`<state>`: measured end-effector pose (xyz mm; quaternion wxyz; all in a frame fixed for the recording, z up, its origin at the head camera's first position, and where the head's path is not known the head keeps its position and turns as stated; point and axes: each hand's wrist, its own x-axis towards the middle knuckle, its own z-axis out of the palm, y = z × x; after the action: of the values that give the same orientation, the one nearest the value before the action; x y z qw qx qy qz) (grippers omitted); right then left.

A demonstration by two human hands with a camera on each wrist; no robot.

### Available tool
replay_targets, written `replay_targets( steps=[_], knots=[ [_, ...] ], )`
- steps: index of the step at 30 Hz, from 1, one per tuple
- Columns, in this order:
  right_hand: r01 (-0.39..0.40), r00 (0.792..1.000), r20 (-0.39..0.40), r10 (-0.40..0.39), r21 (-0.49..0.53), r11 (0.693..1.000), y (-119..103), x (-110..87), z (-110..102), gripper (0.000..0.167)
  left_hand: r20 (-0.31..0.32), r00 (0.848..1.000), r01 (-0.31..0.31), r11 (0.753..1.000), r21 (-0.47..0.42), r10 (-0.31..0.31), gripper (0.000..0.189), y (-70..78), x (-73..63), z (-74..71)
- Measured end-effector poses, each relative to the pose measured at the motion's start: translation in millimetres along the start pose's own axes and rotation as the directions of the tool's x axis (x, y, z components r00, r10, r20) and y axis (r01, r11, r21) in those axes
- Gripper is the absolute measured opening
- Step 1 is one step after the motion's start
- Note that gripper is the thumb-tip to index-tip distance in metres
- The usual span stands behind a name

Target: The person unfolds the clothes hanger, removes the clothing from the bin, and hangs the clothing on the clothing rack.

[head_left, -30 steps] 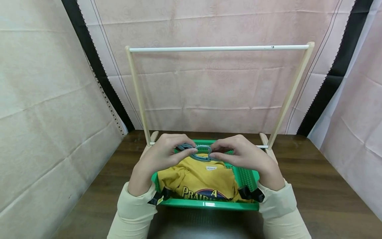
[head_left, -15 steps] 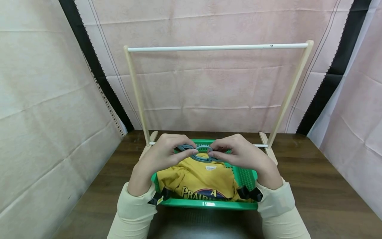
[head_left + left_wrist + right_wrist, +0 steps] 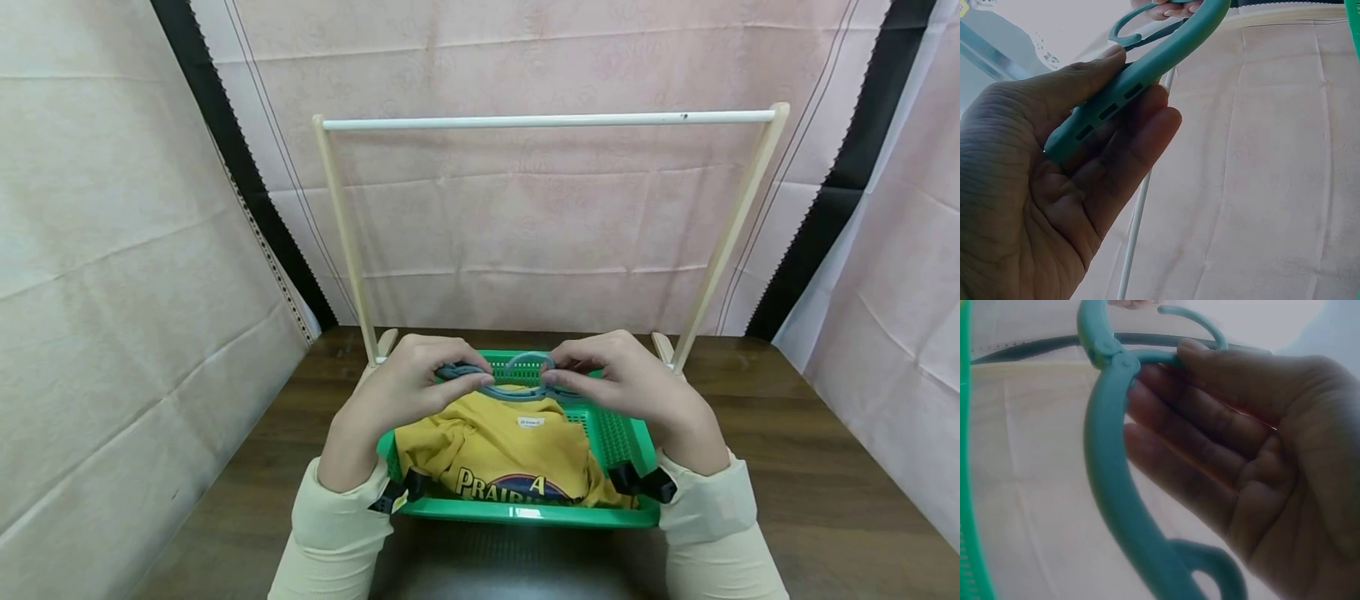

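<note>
A blue-green folding hanger (image 3: 517,395) is held between both hands above a yellow garment (image 3: 498,446) with a printed front. My left hand (image 3: 412,379) pinches one arm of the hanger, and the slotted arm (image 3: 1163,57) crosses between thumb and fingers in the left wrist view. The right hand (image 3: 630,383) pinches the base of the hook with thumb and fingertips. In the right wrist view the curved hook (image 3: 1200,325) rises beside the thumb, and a jointed hanger arm (image 3: 1110,444) runs past the fingers. The garment lies in a green basket (image 3: 525,516) below.
Behind the basket stands a rack with a white top bar (image 3: 547,122) and cream side posts (image 3: 345,242). Light cloth walls (image 3: 510,225) enclose the brown wooden tabletop (image 3: 795,442) on the back and both sides.
My right hand has shifted a little to the right, with the hook swung that way, and more of the hanger shows between the hands. The left hand is nearly still.
</note>
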<state>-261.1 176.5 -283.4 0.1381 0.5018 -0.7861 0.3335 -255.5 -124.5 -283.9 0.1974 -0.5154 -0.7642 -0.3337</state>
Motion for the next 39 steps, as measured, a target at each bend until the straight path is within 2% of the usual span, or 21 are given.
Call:
replay_targets(
  steps=[7,11,15,19,25,32,39],
  knots=[
    [-0.020,1.000,-0.008,0.020,0.005,1.000,0.0,-2.3,-3.9,0.013,0.036,0.999,0.041,0.999,0.005,-0.041,0.008,0.5,0.0,-1.7],
    [-0.014,1.000,-0.020,0.014,-0.003,1.000,-1.0,-3.1,-4.9,0.013,0.071,0.992,0.101,0.995,-0.004,-0.100,0.006,1.0,-0.4,-1.8],
    [-0.015,0.998,-0.055,0.013,-0.032,0.999,-3.5,-5.0,-6.7,0.013,0.130,0.975,0.181,0.983,0.001,-0.180,0.005,1.4,-0.9,-1.4],
    [-0.024,0.996,-0.085,0.017,-0.081,0.996,-5.2,-7.4,-8.2,0.017,0.202,0.953,0.228,0.974,0.013,-0.226,0.005,1.2,-1.8,-0.5],
    [-0.001,0.997,-0.077,-0.002,-0.046,0.999,-5.1,-6.7,-9.1,0.019,0.260,0.933,0.254,0.967,0.017,-0.249,0.005,0.1,-2.3,-0.1],
    [0.014,0.994,-0.109,-0.025,-0.097,0.995,-6.3,-6.4,-9.7,0.022,0.340,0.901,0.305,0.951,-0.053,-0.271,0.008,1.7,-2.5,-0.6],
    [0.043,0.990,-0.128,-0.055,-0.095,0.995,-7.0,-7.2,-9.9,0.027,0.376,0.891,0.319,0.940,-0.123,-0.254,0.007,1.7,-3.0,1.0]
  ],
)
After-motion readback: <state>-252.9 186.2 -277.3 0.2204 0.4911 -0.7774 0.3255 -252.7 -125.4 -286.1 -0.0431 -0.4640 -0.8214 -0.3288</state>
